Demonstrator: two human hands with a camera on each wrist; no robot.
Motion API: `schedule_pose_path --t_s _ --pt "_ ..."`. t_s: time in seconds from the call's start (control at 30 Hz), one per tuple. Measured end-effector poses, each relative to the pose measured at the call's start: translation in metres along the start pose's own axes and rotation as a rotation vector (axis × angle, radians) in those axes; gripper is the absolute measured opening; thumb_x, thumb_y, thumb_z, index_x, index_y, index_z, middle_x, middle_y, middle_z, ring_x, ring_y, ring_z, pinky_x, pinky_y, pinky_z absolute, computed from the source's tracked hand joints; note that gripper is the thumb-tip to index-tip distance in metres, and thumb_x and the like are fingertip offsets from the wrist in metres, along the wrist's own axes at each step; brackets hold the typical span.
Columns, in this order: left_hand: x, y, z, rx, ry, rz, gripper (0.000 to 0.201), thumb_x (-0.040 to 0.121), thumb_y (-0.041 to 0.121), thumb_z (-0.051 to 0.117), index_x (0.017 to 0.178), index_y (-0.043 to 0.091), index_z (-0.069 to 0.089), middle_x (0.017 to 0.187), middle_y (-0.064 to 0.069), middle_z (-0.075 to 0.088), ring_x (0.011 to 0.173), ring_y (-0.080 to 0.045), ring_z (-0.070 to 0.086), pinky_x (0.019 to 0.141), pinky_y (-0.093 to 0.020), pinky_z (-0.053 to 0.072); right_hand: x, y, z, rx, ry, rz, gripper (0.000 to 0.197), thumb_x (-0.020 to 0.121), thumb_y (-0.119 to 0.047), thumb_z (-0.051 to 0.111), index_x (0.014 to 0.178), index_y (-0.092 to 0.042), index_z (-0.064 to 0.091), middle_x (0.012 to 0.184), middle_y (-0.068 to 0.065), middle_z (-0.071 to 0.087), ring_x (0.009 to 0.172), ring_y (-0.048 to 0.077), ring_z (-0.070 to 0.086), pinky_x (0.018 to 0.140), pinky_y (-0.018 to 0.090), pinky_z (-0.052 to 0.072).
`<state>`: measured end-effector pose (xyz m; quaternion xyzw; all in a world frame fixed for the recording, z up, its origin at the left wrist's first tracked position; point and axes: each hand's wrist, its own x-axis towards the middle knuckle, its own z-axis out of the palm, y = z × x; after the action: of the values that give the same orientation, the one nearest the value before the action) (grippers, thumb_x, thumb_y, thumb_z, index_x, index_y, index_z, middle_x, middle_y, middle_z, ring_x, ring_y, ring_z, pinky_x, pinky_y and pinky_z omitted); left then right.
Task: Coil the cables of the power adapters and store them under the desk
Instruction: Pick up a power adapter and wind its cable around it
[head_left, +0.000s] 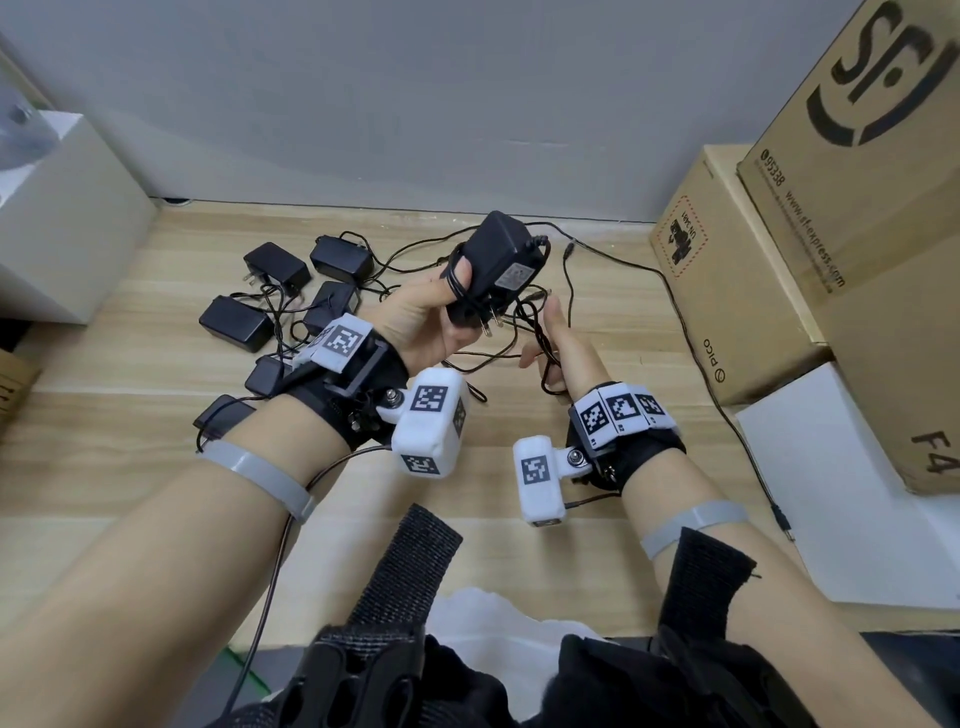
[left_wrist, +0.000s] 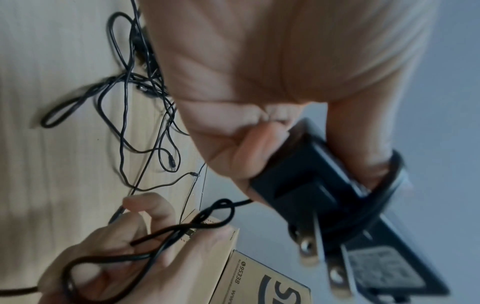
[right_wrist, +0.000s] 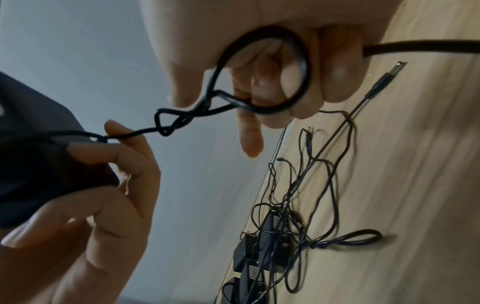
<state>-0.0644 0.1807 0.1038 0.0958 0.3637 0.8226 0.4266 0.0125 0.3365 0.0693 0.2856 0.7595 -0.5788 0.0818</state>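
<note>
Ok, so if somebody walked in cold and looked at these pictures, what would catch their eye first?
Probably the black box-shaped power adapter held up mid-frame in the left hand, with thin black cable wound round it. Next, the right hand beside it pinching a kinked loop of that cable. Behind the left wrist, a tangled heap of black adapters lies on the pale wood surface.

Both hands raised, left hand (head_left: 431, 312) and right hand (head_left: 553, 343) fingers curled.
</note>
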Motion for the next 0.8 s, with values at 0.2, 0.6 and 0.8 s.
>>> schedule_pose_path --t_s 0.2,0.6,0.8 --pt "0.002 -0.003 -0.004 -0.043 0.060 0.033 0.080 0.040 0.036 0.093 0.105 0.008 0.056 0.081 -0.003 0.063 0.054 -0.006 0.051 0.037 -0.013 0.037 0.002 0.013 -0.005 0.117 -0.040 0.072 0.081 0.079 -0.080 0.014 0.067 -0.013 0.057 0.036 -0.013 0.026 0.033 0.006 0.015 0.037 0.017 0.014" --pt "0.006 0.000 -0.016 -0.066 0.175 0.109 0.085 0.032 0.039 0.094 0.102 0.009 0.056 0.075 0.000 0.067 0.054 -0.005 0.050 0.037 -0.012 0.034 0.006 0.039 -0.011 -0.003 0.067 0.134 0.061 0.080 -0.071 0.042 0.071 -0.013 0.058 0.048 -0.002 0.032 0.041 0.012 0.028 0.047 0.025 0.024" --pt "0.005 -0.005 -0.015 0.161 0.242 0.002 0.036 0.071 0.028 0.075 0.095 0.010 0.054 0.070 0.003 0.067 0.060 -0.007 0.057 0.048 -0.015 0.032 0.019 0.049 -0.010 -0.173 0.050 0.173 0.051 0.080 -0.064 0.050 0.062 -0.018 0.061 0.058 -0.002 0.047 0.058 0.017 0.045 0.059 0.028 0.034"
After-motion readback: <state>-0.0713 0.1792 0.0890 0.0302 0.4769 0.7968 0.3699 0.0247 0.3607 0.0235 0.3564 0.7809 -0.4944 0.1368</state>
